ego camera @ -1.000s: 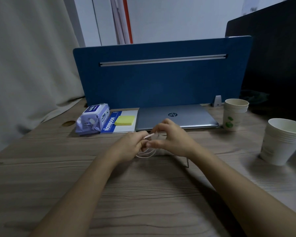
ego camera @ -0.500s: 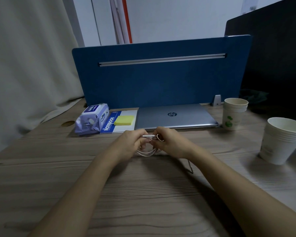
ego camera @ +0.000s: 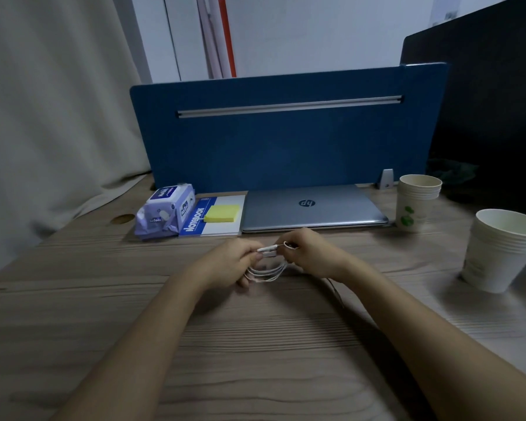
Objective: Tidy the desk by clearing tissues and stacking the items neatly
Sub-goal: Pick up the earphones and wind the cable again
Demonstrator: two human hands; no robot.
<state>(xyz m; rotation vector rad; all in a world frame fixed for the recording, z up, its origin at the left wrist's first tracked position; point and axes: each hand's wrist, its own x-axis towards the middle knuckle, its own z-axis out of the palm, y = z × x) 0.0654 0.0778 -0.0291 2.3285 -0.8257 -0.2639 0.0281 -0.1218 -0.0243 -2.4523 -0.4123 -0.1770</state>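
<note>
While both hands meet over the middle of the wooden desk (ego camera: 255, 344), a coiled white cable (ego camera: 268, 270) hangs between them. The left hand (ego camera: 230, 262) is closed around the loops, pinching the plug end; the right hand (ego camera: 312, 253) pinches the same cable just beside it. Beyond the hands, at the far edge, lie a wipes pack (ego camera: 164, 211), a notebook (ego camera: 219, 229) with a yellow sticky pad (ego camera: 222, 213) on it, and a closed laptop (ego camera: 312, 208). Paper cups (ego camera: 498, 250) stand to the right.
</note>
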